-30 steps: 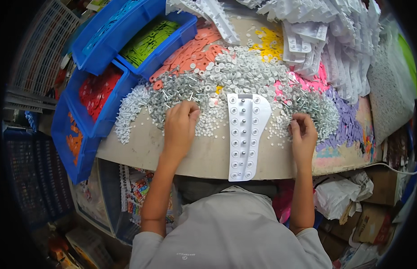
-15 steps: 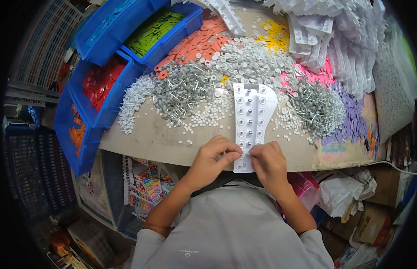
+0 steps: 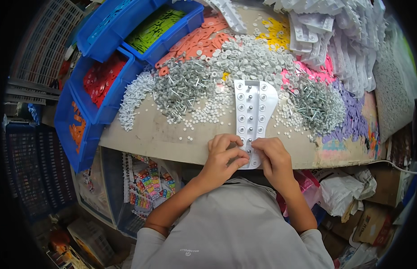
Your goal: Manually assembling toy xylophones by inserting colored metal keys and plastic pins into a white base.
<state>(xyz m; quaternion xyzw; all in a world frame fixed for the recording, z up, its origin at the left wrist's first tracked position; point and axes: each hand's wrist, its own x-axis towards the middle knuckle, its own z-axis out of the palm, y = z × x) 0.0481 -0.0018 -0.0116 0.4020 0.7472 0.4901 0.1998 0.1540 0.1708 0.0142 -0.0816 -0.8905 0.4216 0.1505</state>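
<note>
Both hands — left hand (image 3: 222,154), right hand (image 3: 272,157) — are pinching the near end of a white plastic card (image 3: 251,116), their fingers covering its lower edge at the table (image 3: 163,139) rim.

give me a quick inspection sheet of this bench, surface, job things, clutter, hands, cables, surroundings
surface: pale worktable, front strip bare, the rest covered in heaps.
job's things: white strip card with rows of round sockets lies upright across the front edge; some sockets hold small metal pieces.
clutter: grey pin heaps, white buttons, orange pieces, yellow pieces, stacked white cards.
hands: left hand and right hand both pinch at the card's near end; what the fingers hold is too small to tell.
cables: one thin pale cable at the right edge.
surroundings: blue bins on the left, crates and bags below.
</note>
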